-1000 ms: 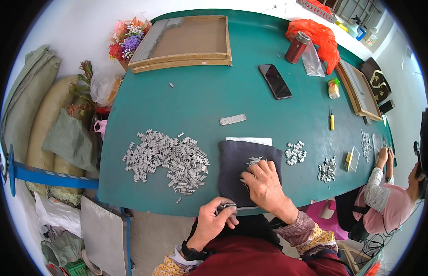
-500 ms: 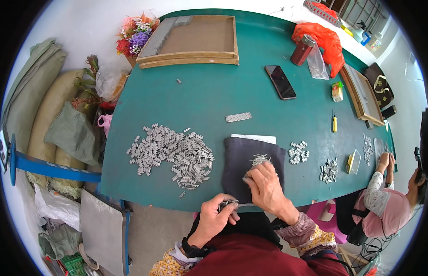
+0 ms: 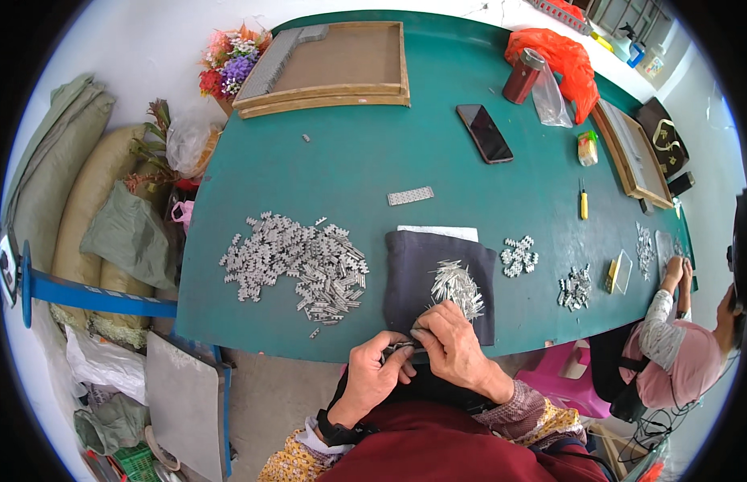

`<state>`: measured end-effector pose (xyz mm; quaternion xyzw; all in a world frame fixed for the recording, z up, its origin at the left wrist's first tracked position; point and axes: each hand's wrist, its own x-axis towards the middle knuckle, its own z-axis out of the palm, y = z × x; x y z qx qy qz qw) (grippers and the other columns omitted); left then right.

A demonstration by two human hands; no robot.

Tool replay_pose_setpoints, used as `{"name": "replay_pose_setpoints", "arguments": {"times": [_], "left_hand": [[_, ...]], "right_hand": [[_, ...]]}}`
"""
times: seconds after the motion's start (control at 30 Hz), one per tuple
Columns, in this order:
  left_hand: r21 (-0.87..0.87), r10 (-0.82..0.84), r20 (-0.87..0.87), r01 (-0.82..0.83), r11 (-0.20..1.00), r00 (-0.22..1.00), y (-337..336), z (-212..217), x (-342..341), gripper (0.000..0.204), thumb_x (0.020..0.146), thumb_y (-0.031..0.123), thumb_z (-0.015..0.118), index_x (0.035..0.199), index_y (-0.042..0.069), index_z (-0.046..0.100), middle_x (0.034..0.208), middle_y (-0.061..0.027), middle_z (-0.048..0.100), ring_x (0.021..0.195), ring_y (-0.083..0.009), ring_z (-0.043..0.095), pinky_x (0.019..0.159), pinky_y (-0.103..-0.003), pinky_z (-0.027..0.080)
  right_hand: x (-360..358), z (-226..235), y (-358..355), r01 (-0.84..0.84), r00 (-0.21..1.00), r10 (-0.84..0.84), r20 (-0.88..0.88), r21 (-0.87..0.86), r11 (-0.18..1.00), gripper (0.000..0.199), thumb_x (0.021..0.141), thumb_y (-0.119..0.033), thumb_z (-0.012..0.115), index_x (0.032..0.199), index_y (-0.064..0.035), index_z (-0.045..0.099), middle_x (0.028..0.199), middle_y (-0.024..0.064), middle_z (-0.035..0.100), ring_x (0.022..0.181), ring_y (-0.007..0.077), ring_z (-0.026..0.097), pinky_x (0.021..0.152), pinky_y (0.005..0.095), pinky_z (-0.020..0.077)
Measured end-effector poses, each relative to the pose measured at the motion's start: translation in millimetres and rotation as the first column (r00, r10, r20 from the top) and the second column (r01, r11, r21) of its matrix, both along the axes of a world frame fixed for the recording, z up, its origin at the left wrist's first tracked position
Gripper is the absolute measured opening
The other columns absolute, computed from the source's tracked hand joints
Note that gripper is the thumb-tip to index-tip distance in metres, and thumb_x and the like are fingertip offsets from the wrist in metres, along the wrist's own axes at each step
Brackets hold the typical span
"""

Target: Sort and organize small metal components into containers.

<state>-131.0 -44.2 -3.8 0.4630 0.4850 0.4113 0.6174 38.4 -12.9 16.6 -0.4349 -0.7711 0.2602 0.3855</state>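
Observation:
At the table's near edge, my left hand (image 3: pixel 377 371) is closed on a small metal piece, mostly covered by its fingers. My right hand (image 3: pixel 455 351) meets it there, thumb and fingers pinched; whatever is between them is too small or hidden to name. Just beyond the right hand, a heap of thin silvery pins (image 3: pixel 457 287) lies on a dark folded cloth (image 3: pixel 401 277). To the left spreads a big pile of toothed metal pieces (image 3: pixel 281 255). Past the cloth rests a flat strip of joined metal pieces (image 3: pixel 409 196).
Smaller piles of metal parts (image 3: pixel 519 256) lie right of the cloth. Farther off are a phone (image 3: pixel 484 133), a yellow screwdriver (image 3: pixel 583 204), a dark red flask (image 3: pixel 523 77) and a wooden tray (image 3: pixel 325 98). A co-worker (image 3: pixel 671 353) sits at the right.
My right hand has drawn back from the pin heap toward me and now meets my left hand. The heap shows more fully. The view has shifted slightly.

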Motion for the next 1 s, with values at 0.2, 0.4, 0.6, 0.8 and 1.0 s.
{"name": "replay_pose_setpoints", "arguments": {"times": [0.2, 0.4, 0.6, 0.8, 1.0], "left_hand": [[0.009, 0.004, -0.015, -0.003, 1.0, 1.0, 1.3, 0.8, 1.0, 0.003, 0.092, 0.0, 0.063, 0.093, -0.003, 0.063, 0.065, -0.0069, 0.066, 0.054, -0.0104, 0.064, 0.047, -0.023, 0.05], [0.004, -0.001, -0.027, 0.002, 1.0, 1.0, 2.5, 0.8, 1.4, 0.003, 0.092, 0.0, 0.063, 0.093, -0.004, 0.063, 0.065, -0.0068, 0.065, 0.054, -0.0102, 0.064, 0.046, -0.022, 0.05], [0.001, 0.003, -0.033, -0.003, 1.0, 0.999, 1.1, 1.5, 2.4, 0.005, 0.093, 0.001, 0.064, 0.093, -0.004, 0.063, 0.066, -0.0069, 0.065, 0.054, -0.0104, 0.064, 0.046, -0.023, 0.05], [0.013, -0.016, -0.06, 0.016, 1.0, 0.998, -0.2, 2.4, 2.4, 0.004, 0.092, -0.003, 0.062, 0.094, -0.006, 0.062, 0.072, -0.0081, 0.067, 0.058, -0.0123, 0.067, 0.048, -0.024, 0.053], [0.009, 0.0, -0.072, 0.0, 1.0, 0.997, 5.2, 1.9, 2.2, 0.004, 0.092, -0.003, 0.062, 0.095, -0.005, 0.063, 0.07, -0.0078, 0.067, 0.057, -0.0113, 0.066, 0.048, -0.024, 0.052]], "right_hand": [[1.1, -2.5, -0.3, 0.006, 1.0, -0.006, 0.017, -0.004, 1.0, 0.01, 0.08, 0.003, 0.064, 0.087, -0.002, 0.058, 0.082, 0.0104, 0.059, 0.076, 0.0305, 0.052, 0.071, 0.0402, 0.043], [1.8, -3.8, 0.6, 0.005, 1.0, -0.005, 0.017, -0.005, 1.0, 0.01, 0.08, 0.003, 0.064, 0.087, -0.0018, 0.059, 0.083, 0.0107, 0.059, 0.076, 0.0303, 0.052, 0.072, 0.0403, 0.043], [2.5, -7.6, -1.2, 0.0, 1.0, 0.0, 0.024, 0.009, 1.0, 0.01, 0.08, 0.001, 0.065, 0.088, -0.0009, 0.059, 0.083, 0.0117, 0.059, 0.076, 0.031, 0.052, 0.072, 0.0407, 0.043], [1.5, -4.0, -5.9, -0.02, 0.994, 0.012, 0.108, 0.077, 0.997, 0.014, 0.078, 0.003, 0.065, 0.09, -0.0017, 0.059, 0.087, 0.0125, 0.059, 0.078, 0.031, 0.054, 0.071, 0.0414, 0.043], [2.6, -7.3, -6.7, -0.063, 0.971, 0.015, 0.237, 0.198, 0.978, 0.03, 0.07, 0.002, 0.065, 0.1, 0.0007, 0.061, 0.098, 0.0122, 0.059, 0.085, 0.0298, 0.055, 0.076, 0.0414, 0.0421]]}}
